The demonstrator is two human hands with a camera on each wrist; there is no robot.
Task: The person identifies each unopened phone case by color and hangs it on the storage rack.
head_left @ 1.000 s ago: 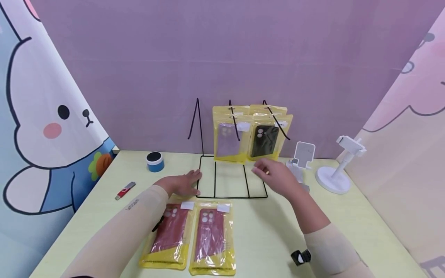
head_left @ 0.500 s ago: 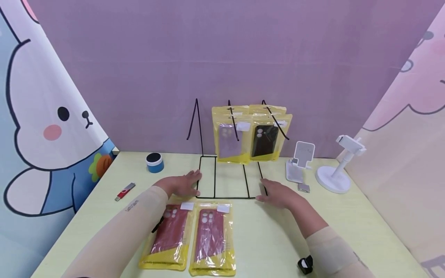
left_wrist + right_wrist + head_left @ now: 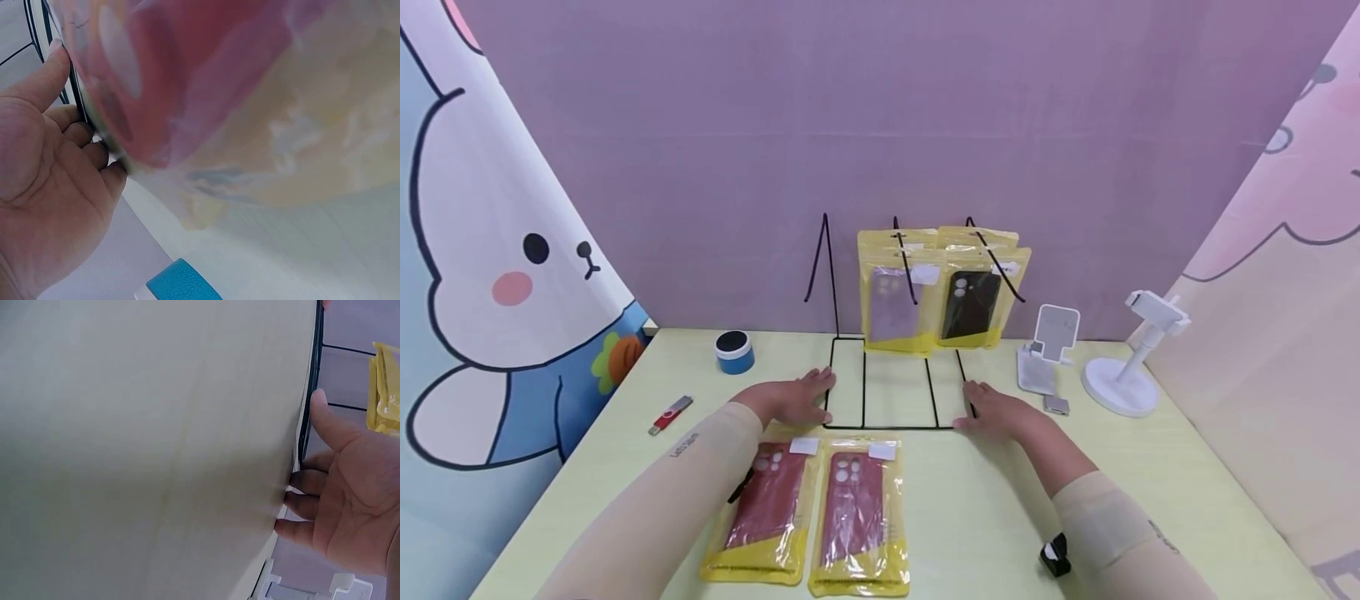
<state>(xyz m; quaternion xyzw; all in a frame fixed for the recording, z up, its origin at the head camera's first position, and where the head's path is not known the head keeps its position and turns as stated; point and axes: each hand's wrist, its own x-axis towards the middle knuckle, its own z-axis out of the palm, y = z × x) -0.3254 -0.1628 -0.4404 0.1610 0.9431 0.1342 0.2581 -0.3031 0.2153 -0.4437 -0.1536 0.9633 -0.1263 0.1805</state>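
A black wire display rack (image 3: 895,428) stands at the back of the table. My left hand (image 3: 790,401) rests at the left front corner of its base, and my right hand (image 3: 1000,414) touches the right front corner. In both wrist views the thumb is extended and the fingertips meet the table beside the base bar. A bagged purple phone case (image 3: 893,304) hangs from the middle hook and a bagged black phone case (image 3: 972,305) from the right hook, with more bags behind. Two bagged red phone cases (image 3: 767,500) (image 3: 852,508) lie in front.
On the left are a blue round container (image 3: 734,353) with a dark top and a red USB stick (image 3: 670,415). A white phone stand (image 3: 1055,337), a small grey piece (image 3: 1056,405) and a white round-based holder (image 3: 1122,387) stand right. A purple backdrop (image 3: 880,125) rises behind.
My right hand has come down from beneath the hanging bags to the base's right front corner. The hanging bags have shifted only slightly. My left hand has stayed in place.
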